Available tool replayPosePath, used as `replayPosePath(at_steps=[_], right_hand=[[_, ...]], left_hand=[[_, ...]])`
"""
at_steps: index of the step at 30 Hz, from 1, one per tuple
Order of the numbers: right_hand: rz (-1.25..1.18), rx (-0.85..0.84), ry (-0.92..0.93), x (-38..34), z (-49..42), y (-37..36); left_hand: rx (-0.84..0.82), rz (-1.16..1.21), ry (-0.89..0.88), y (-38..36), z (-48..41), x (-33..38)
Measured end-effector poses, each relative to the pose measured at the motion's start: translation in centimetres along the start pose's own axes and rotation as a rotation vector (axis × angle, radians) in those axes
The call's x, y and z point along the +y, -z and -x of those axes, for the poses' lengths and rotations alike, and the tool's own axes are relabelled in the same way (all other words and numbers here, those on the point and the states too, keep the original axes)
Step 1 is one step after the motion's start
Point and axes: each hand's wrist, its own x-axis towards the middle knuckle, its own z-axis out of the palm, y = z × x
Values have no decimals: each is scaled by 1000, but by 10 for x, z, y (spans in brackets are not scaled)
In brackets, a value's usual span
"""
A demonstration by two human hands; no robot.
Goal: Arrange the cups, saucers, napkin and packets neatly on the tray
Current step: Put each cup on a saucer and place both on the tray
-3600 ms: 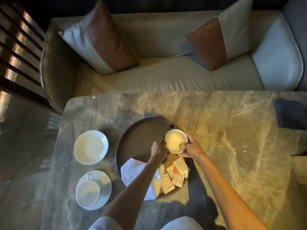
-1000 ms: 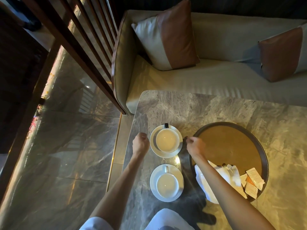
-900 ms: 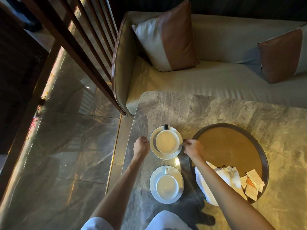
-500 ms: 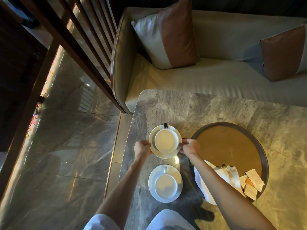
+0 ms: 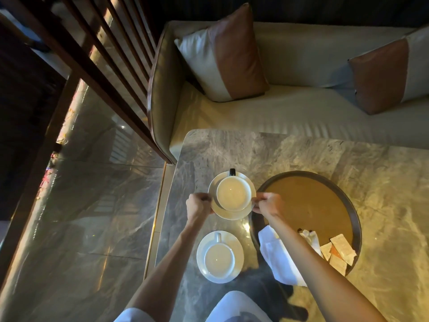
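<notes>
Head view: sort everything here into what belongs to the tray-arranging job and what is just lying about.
Job:
round dark-rimmed brown tray
far white cup on white saucer, pinched by left hand and right hand
near white cup on its saucer
white cloth napkin
paper packets

Lying about:
marble table
cream sofa
brown-and-white cushions

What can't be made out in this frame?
Head view only:
- Napkin: middle hidden under the right forearm.
- Packets: print too small to read.
- Right cushion: cut off by the frame edge.
- Far saucer: whether lifted or resting, unclear; left hand and right hand grip its rim.
</notes>
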Motion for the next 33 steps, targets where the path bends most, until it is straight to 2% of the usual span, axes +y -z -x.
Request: replayPosePath(at_steps=[7, 10, 16, 33], right_hand=[[-22, 90, 31, 3, -8, 72], [-35, 134, 20, 10, -16, 101], [-3, 110, -18, 31, -31, 142], [-78, 68, -73, 63, -56, 154]], left_hand=[[-52, -26, -74, -62, 25, 25], [-70, -49, -63, -91, 36, 31], [-76, -56, 12, -137, 44, 28], [-60, -145, 37, -165, 47, 17]])
